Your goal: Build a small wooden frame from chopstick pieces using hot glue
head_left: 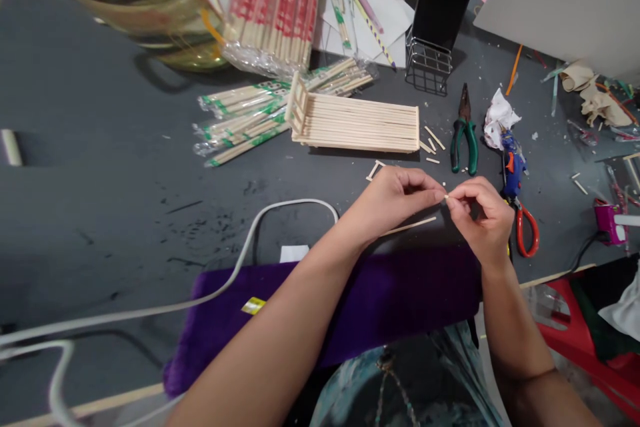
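My left hand (403, 197) and my right hand (483, 217) meet fingertip to fingertip, both pinched at a tiny pale piece of wooden stick (447, 197). Most of that piece is hidden by the fingers. Below my left hand lies a thin wooden stick (413, 225), and a small joined stick frame (375, 170) shows just behind the wrist. Farther back is a bed-like model made of wooden sticks (360, 121), with a slatted upright end at its left. Several short cut stick pieces (433, 143) are scattered at its right end.
Green-handled pliers (464, 133), a blue glue gun (513, 163) and red-handled cutters (527, 230) lie to the right. Wrapped chopsticks (270, 110) and a chopstick pack (275, 7) are at the back. A white cable (250, 233) crosses the left, over a purple cloth (400, 287).
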